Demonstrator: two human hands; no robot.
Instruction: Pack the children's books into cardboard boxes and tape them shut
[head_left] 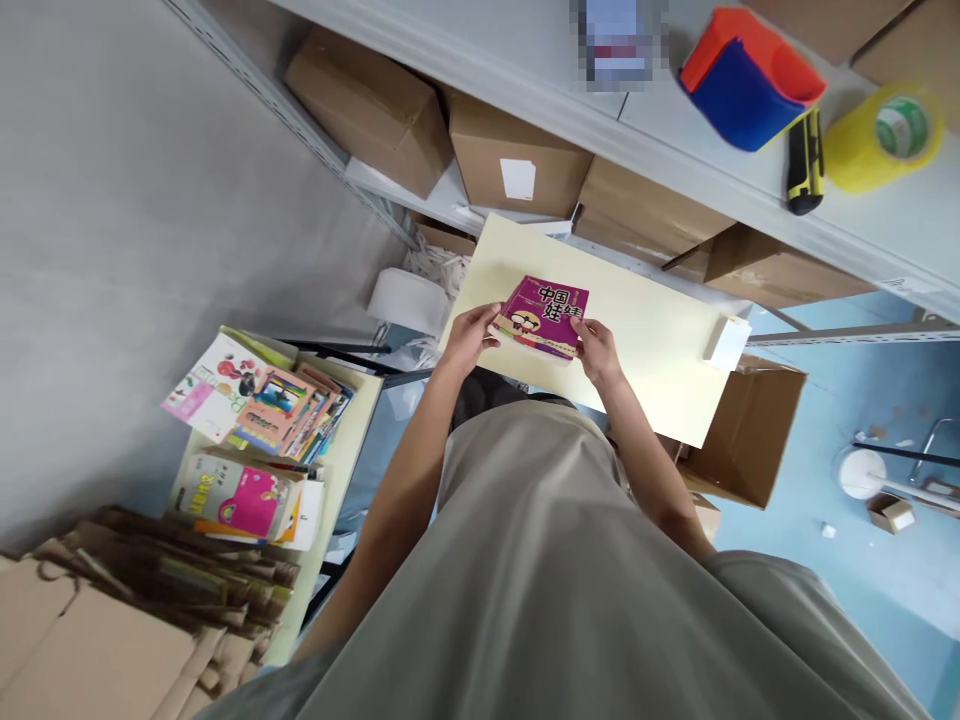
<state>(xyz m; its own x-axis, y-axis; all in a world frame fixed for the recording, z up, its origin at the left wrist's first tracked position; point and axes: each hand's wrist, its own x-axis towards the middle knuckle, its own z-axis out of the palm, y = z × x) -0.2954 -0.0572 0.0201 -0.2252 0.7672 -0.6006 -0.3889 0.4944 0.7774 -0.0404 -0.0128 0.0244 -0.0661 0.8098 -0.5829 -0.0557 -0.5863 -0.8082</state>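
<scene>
A purple book (544, 315) with large Chinese characters and a cartoon face on its cover is held above a pale yellow table (645, 350). My left hand (471, 338) grips its left edge, thumb on top. On the opposite side, my right hand (596, 350) pinches the right edge. The fingers beneath the book are partly hidden. A small white box (727, 343) stands near the table's right end, apart from both hands.
Cardboard boxes (517, 150) line the shelf behind the table. Above sit a yellow tape roll (881, 140), a box cutter (806, 165) and a blue-and-red holder (750, 80). Book stacks (277, 400) cover a left side table; flattened cardboard (97, 640) lies below. An open carton (750, 430) stands right.
</scene>
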